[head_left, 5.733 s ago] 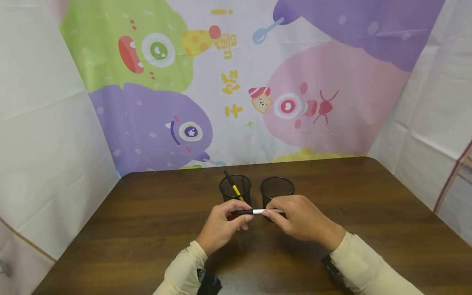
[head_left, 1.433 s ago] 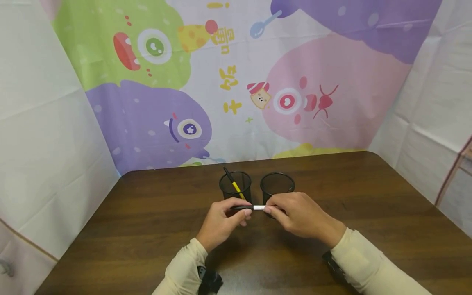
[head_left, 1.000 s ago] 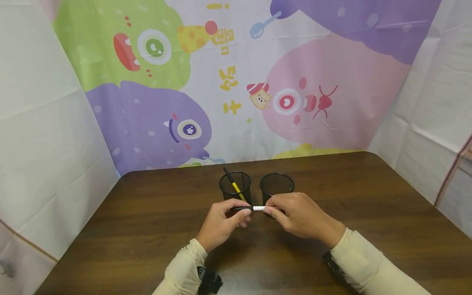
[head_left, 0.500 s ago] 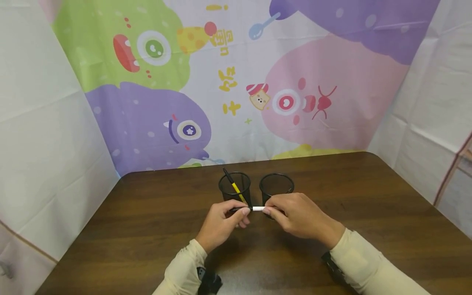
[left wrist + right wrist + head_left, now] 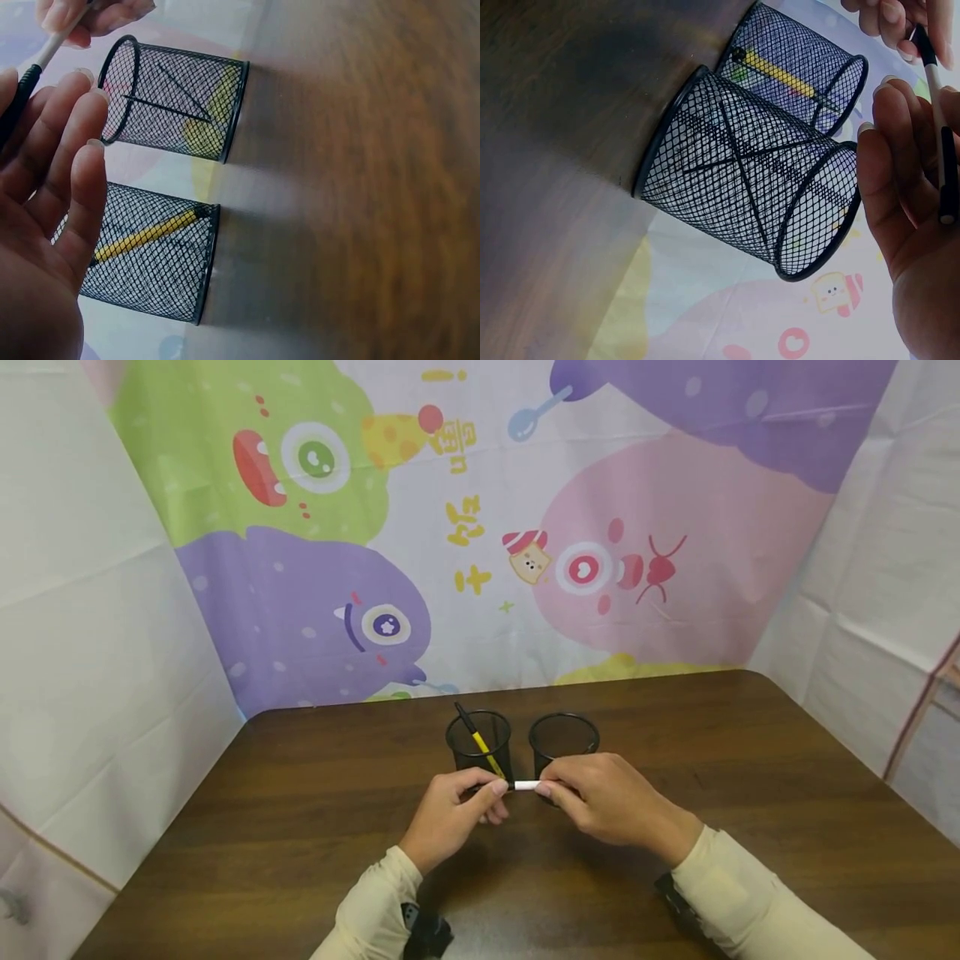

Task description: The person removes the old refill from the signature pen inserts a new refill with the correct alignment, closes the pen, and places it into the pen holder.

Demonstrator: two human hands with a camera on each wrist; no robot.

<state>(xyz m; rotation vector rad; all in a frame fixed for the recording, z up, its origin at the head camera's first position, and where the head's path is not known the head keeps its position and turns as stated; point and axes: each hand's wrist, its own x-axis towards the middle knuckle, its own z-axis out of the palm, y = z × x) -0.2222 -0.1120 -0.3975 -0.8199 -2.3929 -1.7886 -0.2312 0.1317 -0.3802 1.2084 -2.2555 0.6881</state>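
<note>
Between both hands a white pen (image 5: pixel 527 785) with black ends lies level, in front of two black mesh cups. My left hand (image 5: pixel 450 814) pinches its black end between thumb and fingers, covering most of that part. The right hand (image 5: pixel 611 797) pinches the white barrel from the other side; the pen's black rear end shows over the palm in the right wrist view. Behind the left hand stands the left mesh cup (image 5: pixel 150 292), with a yellow and black pen (image 5: pixel 480 742) leaning in it. The right mesh cup (image 5: pixel 735 172) stands behind the right hand.
The cups stand side by side on a dark brown wooden table (image 5: pixel 315 827). A cartoon-printed cloth (image 5: pixel 480 635) hangs behind the table's far edge, with white cloth walls (image 5: pixel 105 610) at both sides. Thin dark lines cross the right cup's mesh.
The left thumb and fingers have shifted slightly along the pen and now hide more of its black end. The right hand keeps its hold; both cups stay in place.
</note>
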